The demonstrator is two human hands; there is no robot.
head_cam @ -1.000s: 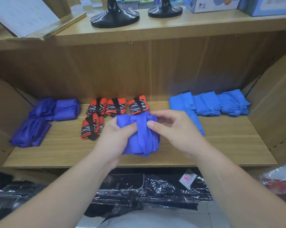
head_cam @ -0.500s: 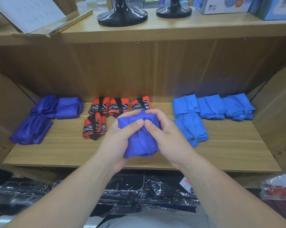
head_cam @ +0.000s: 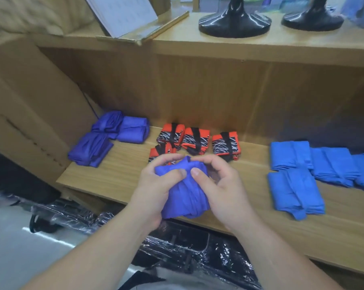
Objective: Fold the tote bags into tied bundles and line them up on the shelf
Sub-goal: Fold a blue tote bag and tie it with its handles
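Both hands are on one bag. The left hand grips the purple tote bag from its left side, thumb pressed on the front, and the right hand grips it from the right, thumb on the front beside the left thumb, fingers curled over the top edge. A second ago the right hand was spread wider with a strap-like band running down the middle; the hands have since closed in, so the thumbs nearly touch and the cloth is bunched tighter. The bag is held in the air over the front edge of the shelf, just in front of the orange-black bundles and not set down. I read this as cinching the tie, though the fingers cover the top and the cloth is blurred, so whether a knot exists can't be told. Already on the shelf: purple bundles at the left and light blue bundles at the right. This one likely belongs with the purple group once it is tied, so placing remains.
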